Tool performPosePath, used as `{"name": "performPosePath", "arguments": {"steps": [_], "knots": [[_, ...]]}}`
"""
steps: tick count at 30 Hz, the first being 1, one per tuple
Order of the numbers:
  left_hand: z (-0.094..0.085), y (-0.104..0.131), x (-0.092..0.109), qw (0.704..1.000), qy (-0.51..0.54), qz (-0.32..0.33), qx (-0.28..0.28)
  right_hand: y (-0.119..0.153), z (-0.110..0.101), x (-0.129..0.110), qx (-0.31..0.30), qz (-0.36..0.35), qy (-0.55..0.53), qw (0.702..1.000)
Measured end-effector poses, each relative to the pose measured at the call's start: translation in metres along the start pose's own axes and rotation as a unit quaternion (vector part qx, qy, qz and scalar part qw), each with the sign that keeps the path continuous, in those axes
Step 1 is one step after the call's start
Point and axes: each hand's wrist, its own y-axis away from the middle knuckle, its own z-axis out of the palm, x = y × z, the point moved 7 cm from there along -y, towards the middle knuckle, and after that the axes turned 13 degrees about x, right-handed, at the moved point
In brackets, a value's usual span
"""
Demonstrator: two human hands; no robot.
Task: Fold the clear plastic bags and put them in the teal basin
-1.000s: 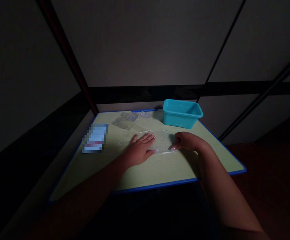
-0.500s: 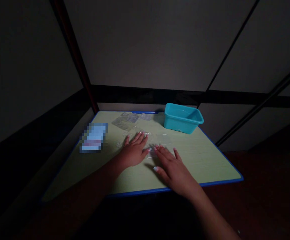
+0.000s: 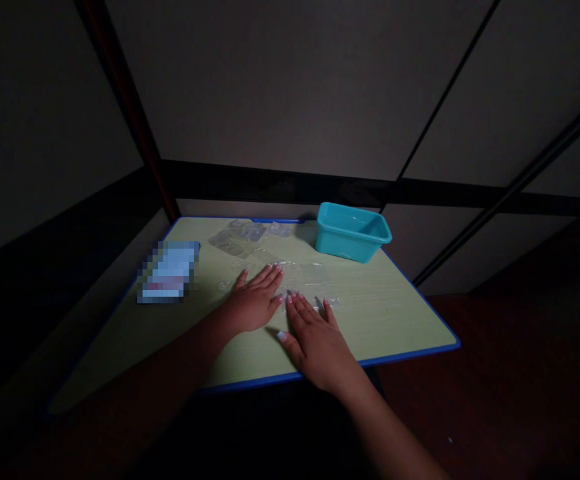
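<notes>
A clear plastic bag [image 3: 315,274] lies flat on the pale yellow-green table. My left hand [image 3: 256,300] rests palm down on its left part, fingers stretched out. Over its near edge lies my right hand [image 3: 315,333], also palm down, with the thumb and little finger spread from the rest. Neither hand grips anything. Beyond the left hand, several more clear plastic bags [image 3: 240,239] lie loosely overlapped toward the table's far edge. What lies under the palms is hidden.
A turquoise plastic basket [image 3: 343,248] stands at the back right of the table [image 3: 390,320], which has a blue rim. On the left lies a blurred-out, phone-like flat object [image 3: 173,270]. Dark panelled walls [image 3: 270,87] close off the back and left.
The whole view has shifted, so the table and basket sit farther left. My right hand has slid slightly toward me over the bag's near edge; my left hand stays about where it was.
</notes>
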Motion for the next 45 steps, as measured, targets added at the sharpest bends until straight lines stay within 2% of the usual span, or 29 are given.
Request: {"name": "performPosePath", "arguments": {"steps": [6, 17, 20, 22, 24, 27, 30, 33, 37, 45], "knots": [[0.0, 0.0, 0.0, 1.0, 0.0, -0.008, -0.011, 0.007, -0.005, 0.015, -0.005, 0.05, 0.03, 0.998], [0.004, 0.001, -0.005, 1.0, -0.01, -0.016, -0.009, 0.021, -0.017, 0.057, 0.024, 0.115, 0.085, 0.989], [-0.004, 0.0, -0.002, 1.0, -0.012, -0.02, 0.013, 0.023, -0.017, 0.06, 0.031, 0.114, 0.092, 0.989], [-0.014, -0.001, 0.006, 0.999, -0.007, -0.007, 0.045, 0.023, -0.016, 0.061, 0.033, 0.113, 0.098, 0.988], [-0.024, 0.001, 0.023, 0.997, 0.011, 0.041, 0.063, 0.023, -0.014, 0.06, 0.033, 0.113, 0.103, 0.988], [-0.027, 0.009, 0.057, 0.987, 0.058, 0.149, 0.034, 0.023, -0.013, 0.06, 0.033, 0.112, 0.109, 0.987], [-0.02, 0.018, 0.078, 0.978, 0.088, 0.19, -0.011, 0.023, -0.013, 0.061, 0.029, 0.114, 0.12, 0.986], [-0.009, 0.022, 0.082, 0.978, 0.096, 0.185, -0.027, 0.024, -0.012, 0.061, 0.027, 0.115, 0.131, 0.984], [0.0, 0.023, 0.076, 0.984, 0.083, 0.157, -0.028, 0.024, -0.011, 0.061, 0.025, 0.114, 0.14, 0.983], [0.0, 0.027, 0.071, 0.993, 0.052, 0.104, -0.03, 0.023, -0.011, 0.061, 0.025, 0.112, 0.162, 0.98]]}}
